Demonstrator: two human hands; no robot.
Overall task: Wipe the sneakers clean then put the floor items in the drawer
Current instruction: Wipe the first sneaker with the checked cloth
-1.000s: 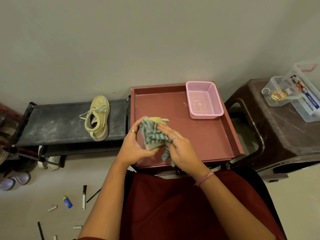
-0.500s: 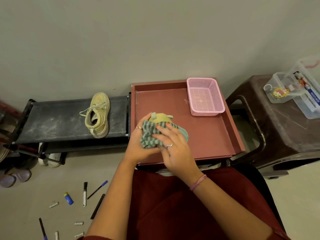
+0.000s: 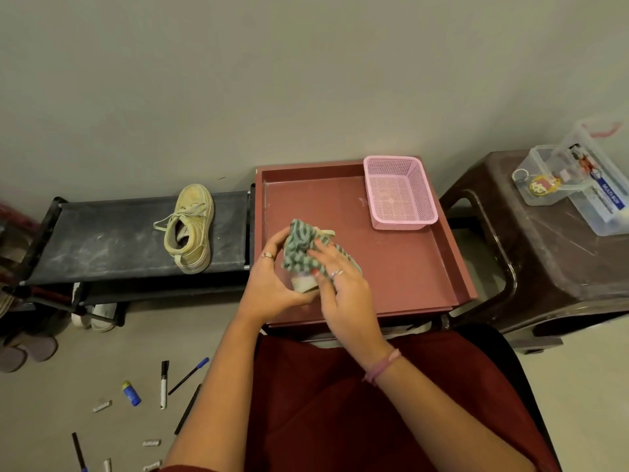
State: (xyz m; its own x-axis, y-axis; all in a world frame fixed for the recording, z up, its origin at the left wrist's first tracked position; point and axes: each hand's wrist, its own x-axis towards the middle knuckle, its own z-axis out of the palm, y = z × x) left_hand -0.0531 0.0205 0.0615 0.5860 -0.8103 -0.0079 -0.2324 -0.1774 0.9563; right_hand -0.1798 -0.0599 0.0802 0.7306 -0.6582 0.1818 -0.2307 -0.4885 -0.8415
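- Since half a second ago the striped green cloth (image 3: 301,248) has bunched up toward the far end of the sneaker in hand (image 3: 306,283), so its pale near end now peeks out below the cloth.
- Left hand (image 3: 272,284) is curled round that sneaker from the left. Right hand (image 3: 340,284) presses the cloth onto it with mostly straight fingers; can't tell if the thumb hooks underneath.
- Both hands sit above the near-left part of the reddish drawer (image 3: 408,287), not far in from its near edge.
- Two sneakers total: this one, mostly hidden, and a second sneaker (image 3: 190,229), yellowish and grubby with loose laces, lying on the dark shoe rack (image 3: 102,240) to the left, well apart.
- One pink basket (image 3: 400,192) in the drawer's far-right corner; bare drawer floor between it and the hands.
- On the floor (image 3: 68,396), near left: about four pens or markers (image 3: 164,383), one blue glue stick (image 3: 131,393), and around five small white bits, some cut off by the frame edge.
- Brown stool (image 3: 561,267) on the right carries clear boxes.
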